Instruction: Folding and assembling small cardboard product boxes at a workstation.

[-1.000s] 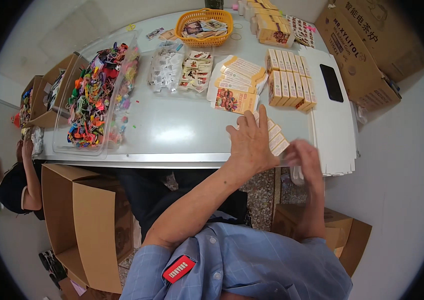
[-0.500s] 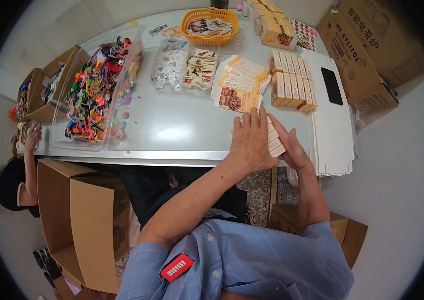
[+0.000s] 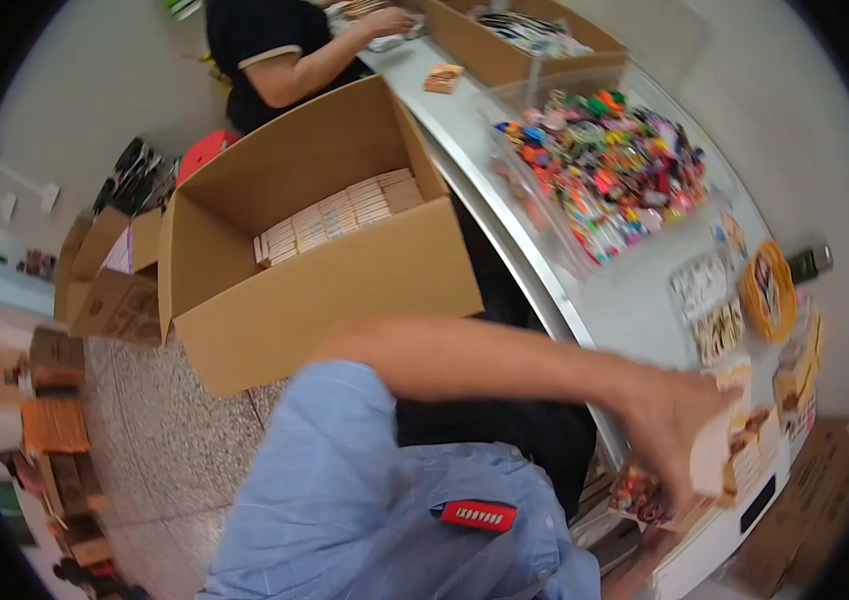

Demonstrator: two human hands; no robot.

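At the right side of the view, my left hand [image 3: 670, 425] is curled over a group of small printed cartons [image 3: 637, 493] at the table's near edge. Lower down, my right hand [image 3: 642, 560] is under the same cartons, its fingers partly hidden by them. The picture is blurred here, so how many cartons are between my hands cannot be made out. More small cartons [image 3: 753, 465] stand on the table just past my left hand. A big open cardboard box [image 3: 330, 335] stands to the left of the table, with rows of similar small cartons [image 3: 345, 215] inside.
On the table [image 3: 620, 310] are a clear bin [image 3: 585, 235] of colourful trinkets, a yellow basket [image 3: 773, 325], packets [image 3: 702, 285] and a black phone [image 3: 758, 505]. A co-worker's arm [image 3: 315, 75] is at the table's far end. Other boxes [image 3: 120, 300] sit on the floor.
My view has swung left, bringing the big cardboard box and its cartons to the middle. Both hands remain at the small cartons, which now show a printed colourful face.
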